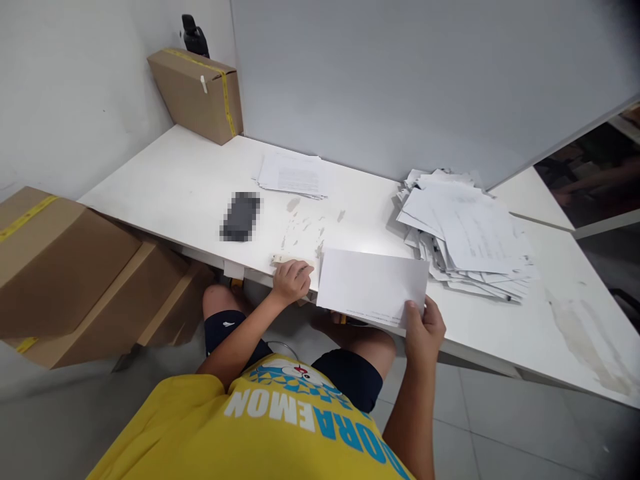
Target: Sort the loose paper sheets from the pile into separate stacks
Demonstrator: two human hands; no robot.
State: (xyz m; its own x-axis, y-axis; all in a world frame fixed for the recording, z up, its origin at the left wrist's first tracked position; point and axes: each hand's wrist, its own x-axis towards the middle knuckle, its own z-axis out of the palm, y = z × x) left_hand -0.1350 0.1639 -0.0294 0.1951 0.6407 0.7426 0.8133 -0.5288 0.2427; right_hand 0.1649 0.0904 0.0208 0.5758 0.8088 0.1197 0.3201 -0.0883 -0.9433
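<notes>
My right hand [424, 328] grips the lower right corner of a blank white sheet of paper [373, 285] that lies over the near edge of the white table [190, 180]. My left hand [291, 280] rests closed at the table edge just left of the sheet, fingers curled on a small pale object I cannot make out. A messy pile of printed papers [465, 230] lies to the right of the sheet. A smaller, neater stack of papers [295, 175] sits farther back near the partition.
A dark phone [241, 216] lies on the table left of centre. A taped cardboard box [197, 93] stands in the far left corner. Larger cardboard boxes [65, 267] sit on the floor at left. A grey partition [425, 80] backs the table.
</notes>
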